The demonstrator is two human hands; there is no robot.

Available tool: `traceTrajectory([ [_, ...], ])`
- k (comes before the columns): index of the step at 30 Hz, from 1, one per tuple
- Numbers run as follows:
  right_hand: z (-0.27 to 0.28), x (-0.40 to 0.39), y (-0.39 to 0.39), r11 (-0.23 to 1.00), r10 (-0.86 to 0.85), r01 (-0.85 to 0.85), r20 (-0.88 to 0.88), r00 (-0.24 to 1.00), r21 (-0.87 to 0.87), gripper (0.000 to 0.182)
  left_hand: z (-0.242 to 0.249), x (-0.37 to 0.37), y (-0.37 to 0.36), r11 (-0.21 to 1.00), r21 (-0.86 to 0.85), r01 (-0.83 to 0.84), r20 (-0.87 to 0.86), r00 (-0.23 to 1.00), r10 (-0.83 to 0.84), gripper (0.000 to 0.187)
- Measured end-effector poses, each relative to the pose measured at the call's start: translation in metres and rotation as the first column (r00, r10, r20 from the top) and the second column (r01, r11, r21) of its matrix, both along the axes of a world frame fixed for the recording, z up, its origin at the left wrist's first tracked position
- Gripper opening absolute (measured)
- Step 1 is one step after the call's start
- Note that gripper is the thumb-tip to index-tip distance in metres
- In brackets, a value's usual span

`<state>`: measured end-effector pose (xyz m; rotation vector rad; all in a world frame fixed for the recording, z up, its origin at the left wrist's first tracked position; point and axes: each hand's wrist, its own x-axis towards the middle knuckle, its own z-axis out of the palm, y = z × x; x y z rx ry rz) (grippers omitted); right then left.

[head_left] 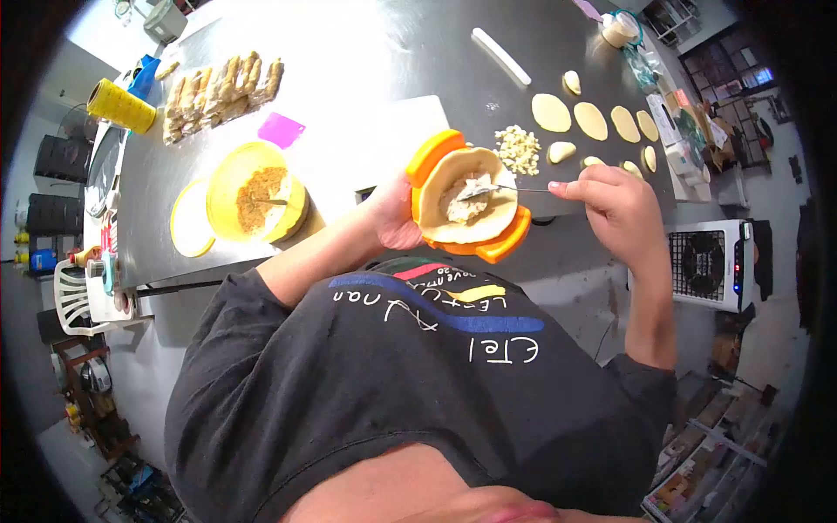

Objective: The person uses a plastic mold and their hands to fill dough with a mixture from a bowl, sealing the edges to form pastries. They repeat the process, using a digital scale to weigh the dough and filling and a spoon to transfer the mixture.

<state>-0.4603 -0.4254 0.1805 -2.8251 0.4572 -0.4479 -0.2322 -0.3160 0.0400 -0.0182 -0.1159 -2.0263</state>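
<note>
My left hand (397, 213) holds an orange press mould (433, 155) from its left side, above the table's near edge. A round sheet of dough (497, 222) lies in the open mould, with a heap of pale filling (466, 207) in its middle. My right hand (615, 205) is closed on the handle of a metal spoon (523, 189). The spoon's tip touches the filling. Just behind the mould sits a pile of chopped pale pieces (517, 150) on the table.
Dough discs (551, 112) and dough lumps (561, 152) lie at the right, near a white rod (501, 57). A yellow tub (235, 187), its lid (189, 218), a pink scraper (281, 130), bagged rolls (222, 91) and a yellow roll (122, 105) stand left.
</note>
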Motion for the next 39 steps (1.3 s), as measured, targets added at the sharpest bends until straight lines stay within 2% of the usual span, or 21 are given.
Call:
traceTrajectory([
  [2, -0.001, -0.019, -0.011, 0.999, -0.024, 0.023, -0.001, 1.0, -0.027, 0.033, -0.001, -0.019, -0.007, 1.0, -0.015, 0.022, -0.09, 0.996, -0.024, 0.061],
  [6, 0.007, -0.054, -0.031, 0.995, 0.028, -0.023, 0.055, 0.998, -0.098, 0.033, 0.01, -0.05, -0.024, 1.0, -0.016, 0.021, -0.058, 0.998, -0.022, 0.06],
  [8, 0.013, -0.071, -0.04, 0.994, 0.049, -0.039, 0.094, 0.994, -0.102, 0.033, 0.02, -0.067, -0.03, 1.0, -0.026, -0.006, 0.043, 0.999, 0.007, 0.053],
  [10, 0.017, -0.085, -0.044, 0.992, 0.116, -0.111, 0.083, 0.99, -0.058, 0.033, 0.019, -0.081, -0.036, 1.0, -0.013, -0.02, 0.043, 0.999, 0.021, 0.053],
  [16, 0.004, -0.109, -0.066, 0.993, 0.096, -0.093, 0.035, 0.995, -0.065, 0.032, 0.028, -0.112, -0.047, 0.999, 0.041, -0.016, 0.019, 1.0, 0.015, 0.052],
  [18, 0.008, -0.116, -0.071, 0.992, 0.117, -0.113, 0.08, 0.99, -0.059, 0.033, 0.027, -0.118, -0.048, 0.998, 0.053, -0.027, 0.014, 1.0, 0.026, 0.052],
  [22, 0.003, -0.117, -0.076, 0.989, 0.138, -0.122, 0.224, 0.965, -0.084, 0.035, 0.032, -0.128, -0.052, 0.997, 0.069, -0.026, 0.01, 1.0, 0.025, 0.05],
  [27, -0.023, -0.118, -0.082, 0.982, 0.186, -0.187, 0.144, 0.972, -0.007, 0.037, 0.022, -0.129, -0.058, 0.999, 0.046, -0.019, 0.0, 1.0, 0.019, 0.049],
  [30, -0.023, -0.123, -0.083, 0.979, 0.2, -0.203, 0.177, 0.964, 0.0, 0.038, 0.022, -0.129, -0.058, 0.998, 0.047, -0.046, 0.047, 0.998, 0.044, 0.048],
  [32, -0.023, -0.125, -0.086, 0.99, 0.138, -0.135, 0.28, 0.95, -0.03, 0.038, 0.03, -0.129, -0.056, 0.998, 0.011, -0.055, 0.03, 0.998, 0.055, 0.047],
  [35, -0.028, -0.127, -0.089, 0.993, 0.103, -0.114, 0.264, 0.959, 0.027, 0.038, 0.024, -0.127, -0.057, 0.999, -0.02, -0.045, -0.06, 0.997, 0.044, 0.057],
  [37, -0.032, -0.128, -0.088, 0.991, 0.116, -0.128, 0.26, 0.959, 0.029, 0.038, 0.017, -0.125, -0.057, 0.998, -0.039, -0.053, -0.067, 0.996, 0.051, 0.056],
  [39, -0.033, -0.128, -0.088, 0.99, 0.123, -0.137, 0.255, 0.959, 0.036, 0.038, 0.005, -0.12, -0.055, 0.997, -0.021, -0.073, 0.043, 0.996, 0.074, 0.057],
])
